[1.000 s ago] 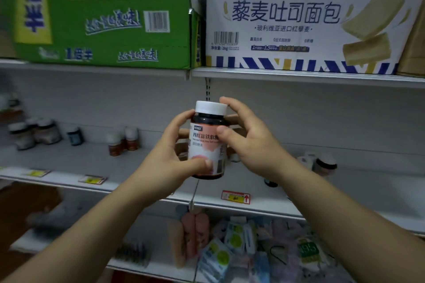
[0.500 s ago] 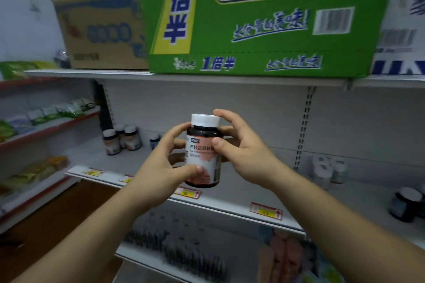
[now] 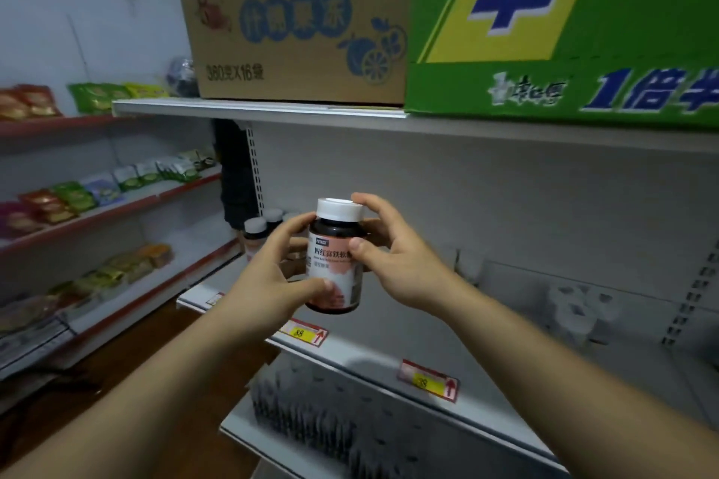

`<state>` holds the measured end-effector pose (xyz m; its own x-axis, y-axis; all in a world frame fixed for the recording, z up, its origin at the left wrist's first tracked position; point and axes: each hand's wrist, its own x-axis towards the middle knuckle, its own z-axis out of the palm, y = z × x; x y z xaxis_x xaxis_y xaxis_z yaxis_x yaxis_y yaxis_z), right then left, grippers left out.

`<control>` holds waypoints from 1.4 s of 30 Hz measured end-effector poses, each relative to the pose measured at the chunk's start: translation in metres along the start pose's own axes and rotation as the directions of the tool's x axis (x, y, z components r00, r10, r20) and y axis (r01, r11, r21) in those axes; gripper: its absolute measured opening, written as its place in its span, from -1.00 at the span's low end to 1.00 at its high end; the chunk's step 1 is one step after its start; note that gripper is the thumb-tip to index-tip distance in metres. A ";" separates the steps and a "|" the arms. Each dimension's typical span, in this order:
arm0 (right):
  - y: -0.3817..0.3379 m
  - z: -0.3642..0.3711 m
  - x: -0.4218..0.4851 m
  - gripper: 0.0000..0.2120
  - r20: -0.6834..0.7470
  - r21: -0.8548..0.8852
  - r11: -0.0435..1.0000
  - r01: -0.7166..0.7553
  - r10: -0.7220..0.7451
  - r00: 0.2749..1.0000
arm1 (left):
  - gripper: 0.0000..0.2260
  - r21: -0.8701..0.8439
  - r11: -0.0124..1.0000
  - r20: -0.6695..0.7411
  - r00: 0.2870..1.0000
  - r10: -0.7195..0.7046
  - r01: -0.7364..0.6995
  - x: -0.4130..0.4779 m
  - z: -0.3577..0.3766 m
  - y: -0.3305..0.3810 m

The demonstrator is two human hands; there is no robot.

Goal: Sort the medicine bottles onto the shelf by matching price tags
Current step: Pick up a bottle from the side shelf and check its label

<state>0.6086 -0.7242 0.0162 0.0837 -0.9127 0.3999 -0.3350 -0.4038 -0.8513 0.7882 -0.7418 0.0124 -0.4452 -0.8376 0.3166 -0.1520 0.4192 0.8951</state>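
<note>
The bottle (image 3: 335, 259), dark with a white cap and a pink-and-white label, is upright in the air in front of the middle shelf (image 3: 373, 338), held by both hands. The left hand (image 3: 272, 276) is clamped on it from the left, thumb across the lower label and fingers curled round the back. The right hand (image 3: 393, 261) grips it from the right, thumb pressed on the upper label and forefinger against the cap.

On the shelf's front edge sit two red-and-yellow price tags: the left tag (image 3: 307, 331) just below the bottle, and the right tag (image 3: 428, 381) under the right forearm. The figures on both are too blurred to read surely.

Behind the left hand, at the shelf's left end, stand other bottles (image 3: 256, 230) with pale caps. Farther right on the shelf is a blurred cluster of white bottles (image 3: 576, 307).

On the shelf above rest a brown box (image 3: 295, 19) and, touching it, a green box (image 3: 564, 27). Snack packets (image 3: 78, 198) line the side shelves at left.
</note>
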 end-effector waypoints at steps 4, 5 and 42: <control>0.039 0.019 0.063 -0.52 -0.006 -0.003 1.000 -0.008 0.007 1.000 | -0.37 0.063 0.996 -0.012 0.998 -0.057 0.057 0.049 -0.028 -0.036; 0.048 0.024 0.078 -0.54 0.009 -0.008 1.000 -0.021 0.021 1.000 | -0.36 0.078 0.994 -0.030 0.997 -0.074 0.077 0.060 -0.034 -0.047; 0.219 0.210 0.236 -0.42 -0.350 -0.338 0.838 -0.429 0.312 0.883 | -0.50 0.322 0.945 0.236 0.972 -0.021 -0.058 0.236 -0.198 -0.286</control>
<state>0.7518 -1.0416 -0.1472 -0.3590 -0.9101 0.2069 -0.6337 0.0749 -0.7700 0.9018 -1.1286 -0.1069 -0.6376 -0.7399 0.2146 -0.4023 0.5573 0.7263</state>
